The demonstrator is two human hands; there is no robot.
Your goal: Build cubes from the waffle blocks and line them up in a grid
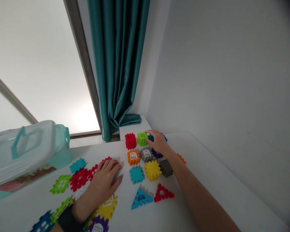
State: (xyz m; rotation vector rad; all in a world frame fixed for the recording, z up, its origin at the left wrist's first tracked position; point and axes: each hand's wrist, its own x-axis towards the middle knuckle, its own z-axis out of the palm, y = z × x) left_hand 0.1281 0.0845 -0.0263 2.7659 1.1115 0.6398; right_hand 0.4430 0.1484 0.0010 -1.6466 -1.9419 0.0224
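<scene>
My right hand reaches to the far edge of the table, its thumb and index finger pinched on the right side of a lime green cube. A red cube stands to the left of that cube. Dark blue pieces are partly hidden behind my fingers. In front are an orange block and a grey block, both with white window inserts. My left hand lies palm down on the table, fingers apart and holding nothing, beside red toothed pieces.
Nearer lie a turquoise square, yellow square, dark grey square, blue triangle and red triangle. A lidded plastic box stands at the left. Behind the table hangs a teal curtain; a wall rises right.
</scene>
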